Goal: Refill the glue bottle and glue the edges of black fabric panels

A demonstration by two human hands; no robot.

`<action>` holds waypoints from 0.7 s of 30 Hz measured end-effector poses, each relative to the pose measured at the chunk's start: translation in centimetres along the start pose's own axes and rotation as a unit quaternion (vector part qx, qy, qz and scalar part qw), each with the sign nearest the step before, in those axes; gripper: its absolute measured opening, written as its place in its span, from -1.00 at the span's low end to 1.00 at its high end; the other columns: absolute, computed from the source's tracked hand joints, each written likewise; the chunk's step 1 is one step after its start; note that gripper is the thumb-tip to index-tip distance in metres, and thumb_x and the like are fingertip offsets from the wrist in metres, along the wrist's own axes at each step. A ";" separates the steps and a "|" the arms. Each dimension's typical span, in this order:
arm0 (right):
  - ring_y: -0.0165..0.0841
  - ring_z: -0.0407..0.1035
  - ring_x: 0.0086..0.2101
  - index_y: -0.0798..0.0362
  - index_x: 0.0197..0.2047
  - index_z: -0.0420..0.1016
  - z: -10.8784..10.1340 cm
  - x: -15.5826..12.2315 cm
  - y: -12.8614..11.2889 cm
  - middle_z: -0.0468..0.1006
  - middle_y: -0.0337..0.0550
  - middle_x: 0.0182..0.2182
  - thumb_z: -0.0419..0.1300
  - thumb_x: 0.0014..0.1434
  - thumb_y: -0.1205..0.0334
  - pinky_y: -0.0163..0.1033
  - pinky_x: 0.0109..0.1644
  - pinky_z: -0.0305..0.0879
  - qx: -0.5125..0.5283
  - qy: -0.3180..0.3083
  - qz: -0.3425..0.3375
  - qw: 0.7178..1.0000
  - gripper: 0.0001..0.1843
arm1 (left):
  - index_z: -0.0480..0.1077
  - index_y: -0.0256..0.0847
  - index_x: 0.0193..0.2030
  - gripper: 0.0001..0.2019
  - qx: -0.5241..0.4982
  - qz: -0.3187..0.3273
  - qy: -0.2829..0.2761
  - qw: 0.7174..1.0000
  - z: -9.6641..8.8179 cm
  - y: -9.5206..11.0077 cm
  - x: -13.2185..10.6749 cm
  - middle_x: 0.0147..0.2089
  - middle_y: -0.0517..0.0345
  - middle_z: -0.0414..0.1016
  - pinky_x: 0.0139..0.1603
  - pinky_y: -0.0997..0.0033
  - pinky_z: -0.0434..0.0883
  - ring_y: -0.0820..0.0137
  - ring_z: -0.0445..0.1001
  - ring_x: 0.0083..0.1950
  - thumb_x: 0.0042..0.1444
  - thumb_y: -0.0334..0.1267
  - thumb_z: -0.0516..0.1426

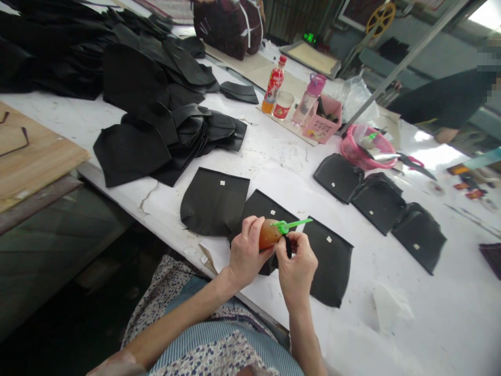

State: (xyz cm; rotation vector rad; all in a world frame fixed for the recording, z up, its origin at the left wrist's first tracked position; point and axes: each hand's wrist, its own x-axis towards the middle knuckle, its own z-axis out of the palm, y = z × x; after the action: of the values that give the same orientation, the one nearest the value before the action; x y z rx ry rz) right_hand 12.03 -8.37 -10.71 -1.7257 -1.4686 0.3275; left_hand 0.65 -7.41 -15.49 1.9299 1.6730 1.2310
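While the left hand [248, 253] wraps around an orange-brown bottle [267, 234] with a green spout [297, 224], the right hand [297, 265] pinches a small black strip [288, 247] just beside it, above the tabletop [434, 318]. The bottle looks light and squeezable, best gripped by its rounded body; the strip seems soft. Black panels [330, 266], probably thin and bendy, lie beneath and beside the hands.
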 end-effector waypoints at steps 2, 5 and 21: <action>-0.37 0.33 -0.47 0.02 -0.33 0.39 0.4 -0.2 0.0 0.46 -0.27 -0.48 0.17 0.19 0.20 -0.25 -0.30 0.26 -0.016 0.010 -0.012 1.000 -0.91 | 0.18 -0.18 0.22 -0.40 -0.010 -0.018 -0.018 1.000 -0.1 -0.1 0.1 0.14 -0.10 0.35 -0.10 0.22 0.55 0.11 0.54 0.02 0.08 -0.24 0.30; -0.39 0.32 -0.48 0.01 -0.34 0.36 0.3 -1.0 -0.6 0.42 -0.29 -0.48 0.16 0.17 0.26 -0.27 -0.33 0.26 0.022 -0.019 -0.038 0.999 -0.95 | 0.23 -0.19 0.18 -0.47 -0.048 -0.067 -0.047 0.995 -0.3 -0.2 0.4 0.13 -0.07 0.36 -0.01 0.21 0.52 0.12 0.52 0.06 0.08 -0.31 0.26; -0.40 0.24 -0.48 -0.06 -0.26 0.34 -6.6 -0.5 4.2 0.29 -0.25 -0.39 0.16 0.21 0.08 -0.25 -0.41 0.22 0.545 0.006 0.232 0.806 -0.86 | 0.36 -0.15 0.05 -0.47 -0.413 -0.238 -0.175 0.861 1.5 1.0 0.6 -0.04 0.13 0.48 0.02 0.34 0.44 0.29 0.49 -0.03 -0.07 -0.22 0.39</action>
State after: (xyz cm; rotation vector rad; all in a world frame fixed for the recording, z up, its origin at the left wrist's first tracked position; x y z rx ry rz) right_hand 19.13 -11.48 -9.80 -1.0416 -0.5343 1.1561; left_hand 2.37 -6.72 -15.46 1.0441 1.0568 1.0525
